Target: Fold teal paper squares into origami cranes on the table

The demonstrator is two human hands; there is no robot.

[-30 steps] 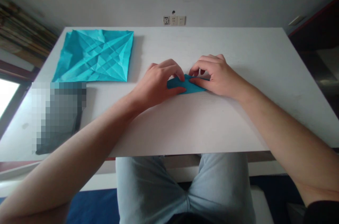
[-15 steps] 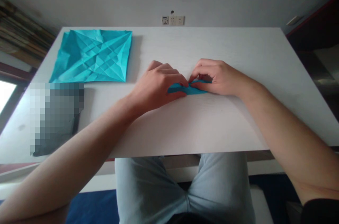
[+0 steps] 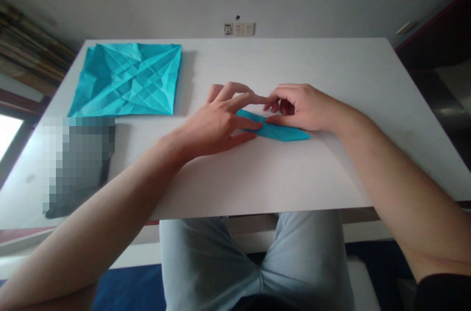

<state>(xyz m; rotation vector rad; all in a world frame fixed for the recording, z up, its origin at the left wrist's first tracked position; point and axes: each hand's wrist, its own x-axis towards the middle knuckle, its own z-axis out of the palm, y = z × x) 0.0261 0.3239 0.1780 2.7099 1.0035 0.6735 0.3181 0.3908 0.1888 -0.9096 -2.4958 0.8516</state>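
A narrow strip of folded turquoise paper [image 3: 285, 132] lies slantwise on the white table between my two hands, its pointed right end showing. My left hand [image 3: 219, 119] holds the strip's left part down with its lower fingers, while an upper finger stretches across toward the fingers of my right hand. My right hand [image 3: 300, 105] is closed, its thumb resting on the upper edge of the strip and its other fingers curled above it. The left end of the paper is partly hidden beneath my left hand.
A creased turquoise sheet [image 3: 128, 80] lies at the table's [image 3: 312, 61] back left. In front of it is a dark, pixelated object [image 3: 83, 168] near my left forearm. Wall sockets [image 3: 238, 29] sit behind the table, whose front edge runs above my legs.
The folded strip has turned so its right end points nearer to me and shows more. My left upper finger has lifted and stretched out toward my right hand.
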